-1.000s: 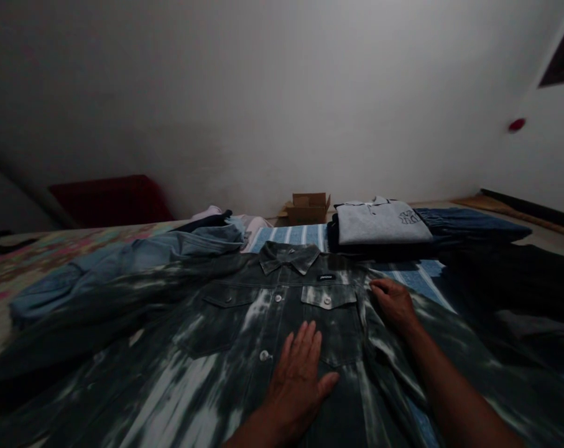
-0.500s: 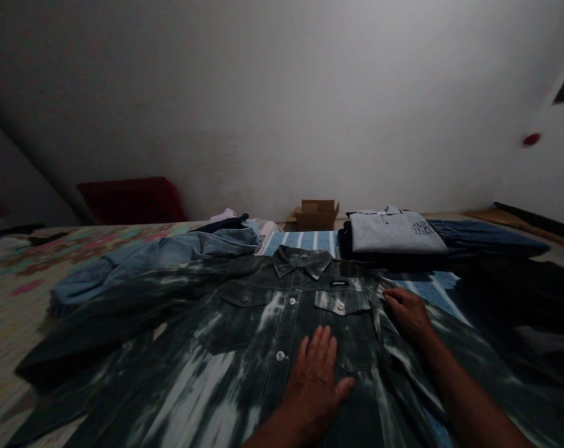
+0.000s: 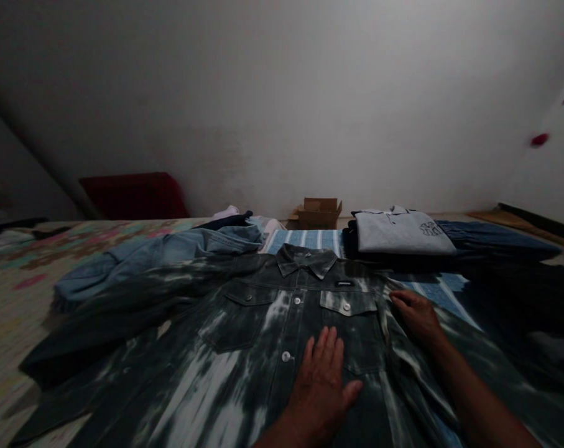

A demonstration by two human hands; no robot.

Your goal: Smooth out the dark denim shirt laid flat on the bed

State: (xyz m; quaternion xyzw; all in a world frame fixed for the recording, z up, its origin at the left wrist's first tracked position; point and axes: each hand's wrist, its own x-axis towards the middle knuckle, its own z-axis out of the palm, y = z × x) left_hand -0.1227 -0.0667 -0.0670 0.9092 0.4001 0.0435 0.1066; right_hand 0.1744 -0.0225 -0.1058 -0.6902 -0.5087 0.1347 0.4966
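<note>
pressing flat, left hand (image 3: 321,382) spread on denim jacket (image 3: 244,336); right hand (image 3: 416,314) flat too

Two bare hands (image 3: 326,382), forearms unsleeved, no jewellery

Small black brand patch (image 3: 344,284) with white lettering too small to read, above a chest pocket of the dark bleach-streaked denim jacket (image 3: 244,348), dark emblem (image 3: 429,228), unreadable, on the folded grey sweatshirt (image 3: 400,232)
</note>
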